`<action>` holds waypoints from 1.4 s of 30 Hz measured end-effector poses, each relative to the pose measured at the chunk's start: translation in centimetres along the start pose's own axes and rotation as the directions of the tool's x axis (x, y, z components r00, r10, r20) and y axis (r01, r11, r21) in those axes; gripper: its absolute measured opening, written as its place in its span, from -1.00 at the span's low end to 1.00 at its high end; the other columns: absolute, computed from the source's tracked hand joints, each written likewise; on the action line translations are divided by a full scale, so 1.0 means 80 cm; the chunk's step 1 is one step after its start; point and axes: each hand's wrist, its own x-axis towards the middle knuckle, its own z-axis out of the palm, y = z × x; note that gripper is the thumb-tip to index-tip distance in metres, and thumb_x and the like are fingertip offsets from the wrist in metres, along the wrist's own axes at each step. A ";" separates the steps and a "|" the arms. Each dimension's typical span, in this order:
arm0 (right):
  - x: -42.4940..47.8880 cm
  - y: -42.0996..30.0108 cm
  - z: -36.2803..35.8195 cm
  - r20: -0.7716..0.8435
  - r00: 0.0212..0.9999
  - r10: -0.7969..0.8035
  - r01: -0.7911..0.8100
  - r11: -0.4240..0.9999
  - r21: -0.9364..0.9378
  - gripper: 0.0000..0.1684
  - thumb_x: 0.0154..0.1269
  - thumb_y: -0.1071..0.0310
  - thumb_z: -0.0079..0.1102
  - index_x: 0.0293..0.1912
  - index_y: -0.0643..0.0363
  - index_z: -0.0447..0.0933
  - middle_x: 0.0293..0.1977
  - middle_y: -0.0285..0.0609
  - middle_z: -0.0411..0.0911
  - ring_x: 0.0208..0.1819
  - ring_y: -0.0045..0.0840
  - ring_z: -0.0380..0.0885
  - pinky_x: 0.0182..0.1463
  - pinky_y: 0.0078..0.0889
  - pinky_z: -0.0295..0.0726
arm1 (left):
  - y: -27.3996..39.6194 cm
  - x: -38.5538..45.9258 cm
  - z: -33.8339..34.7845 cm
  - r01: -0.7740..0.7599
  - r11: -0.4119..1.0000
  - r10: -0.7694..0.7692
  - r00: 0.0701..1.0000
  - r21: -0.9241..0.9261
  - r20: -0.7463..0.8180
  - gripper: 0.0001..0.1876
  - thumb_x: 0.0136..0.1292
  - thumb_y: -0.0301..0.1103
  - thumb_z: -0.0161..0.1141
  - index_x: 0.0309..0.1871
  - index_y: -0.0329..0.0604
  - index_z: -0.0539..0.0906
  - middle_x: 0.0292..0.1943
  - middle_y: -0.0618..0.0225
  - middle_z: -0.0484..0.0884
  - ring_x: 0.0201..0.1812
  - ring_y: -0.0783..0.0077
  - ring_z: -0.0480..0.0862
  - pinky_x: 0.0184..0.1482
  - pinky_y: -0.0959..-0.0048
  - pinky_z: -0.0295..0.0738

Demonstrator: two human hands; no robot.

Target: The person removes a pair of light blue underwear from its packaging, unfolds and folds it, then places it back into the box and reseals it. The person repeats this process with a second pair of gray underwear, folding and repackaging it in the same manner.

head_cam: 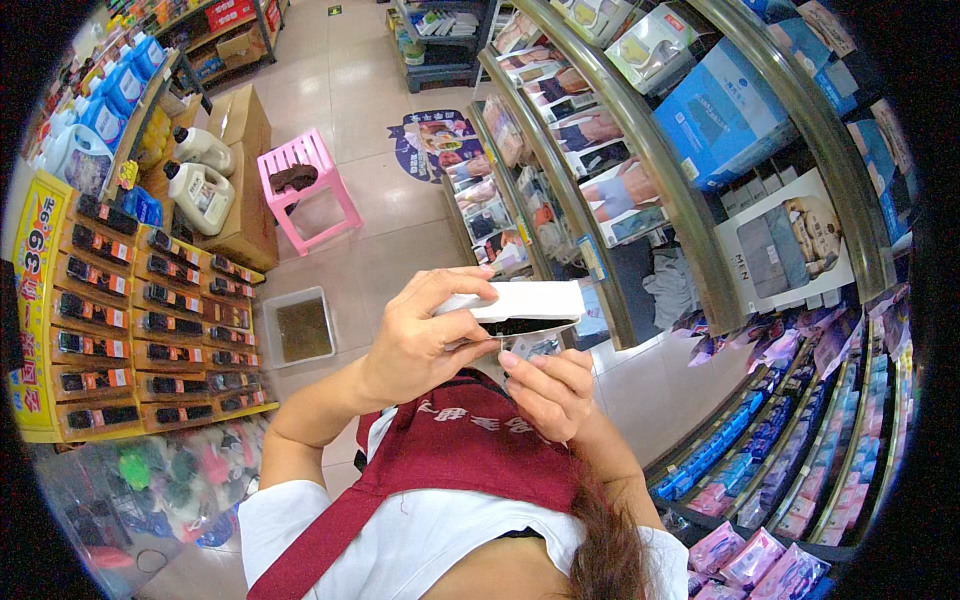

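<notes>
My left hand [427, 319] grips a small white box [536, 300] from its left end, thumb below and fingers above. The side of the box facing me gapes, showing a dark interior or dark contents that I cannot make out. Just under its lower edge is my right hand [551, 390], with the fingers curled and the thumb tip close to a small thin piece at that edge. Whether the fingertips pinch that piece is unclear. Both hands are in front of the dark red apron [465, 450], which bears white writing.
Shelves of boxed underwear [780, 247] rise at the right, above racks of small packets [750, 435]. At left, rolled belts [169, 322] fill a yellow display. Beyond are a pink plastic stool [307, 176], a cardboard carton [244, 187] and a shallow white tub [300, 326] on the tiled floor.
</notes>
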 end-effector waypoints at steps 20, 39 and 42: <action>0.044 0.043 -0.049 0.422 0.780 0.462 -0.626 0.572 0.531 -0.70 0.24 0.41 0.18 -0.04 0.25 0.62 -0.04 0.09 0.60 -0.03 -0.20 0.61 0.02 -0.32 0.55 | 0.007 0.006 -0.033 0.301 0.899 -0.223 0.940 -0.318 0.260 -0.82 -0.10 -0.47 0.50 -0.51 -0.19 0.65 -0.03 0.13 0.64 0.03 0.21 0.63 0.03 0.30 0.53; 0.023 0.027 -0.007 0.284 0.926 0.248 -0.295 0.946 0.136 -0.63 -0.19 0.42 0.39 -0.23 0.08 0.67 -0.33 -0.30 0.50 -0.28 -0.43 0.49 -0.30 -0.39 0.44 | -0.027 -0.019 -0.005 0.340 0.929 -0.295 0.918 -0.145 0.267 -0.88 -0.03 -0.51 0.42 -0.48 -0.24 0.64 -0.09 0.16 0.67 -0.13 0.29 0.69 -0.15 0.42 0.59; 0.027 0.023 -0.002 0.176 0.984 -0.008 -0.003 0.998 0.058 -0.61 -0.20 0.40 0.34 -0.21 0.16 0.67 -0.35 -0.35 0.49 -0.36 -0.52 0.48 -0.39 -0.46 0.39 | -0.027 -0.015 -0.004 0.296 0.948 -0.266 0.938 -0.117 0.221 -0.87 -0.04 -0.51 0.42 -0.49 -0.24 0.63 -0.10 0.16 0.68 -0.15 0.32 0.69 -0.18 0.43 0.59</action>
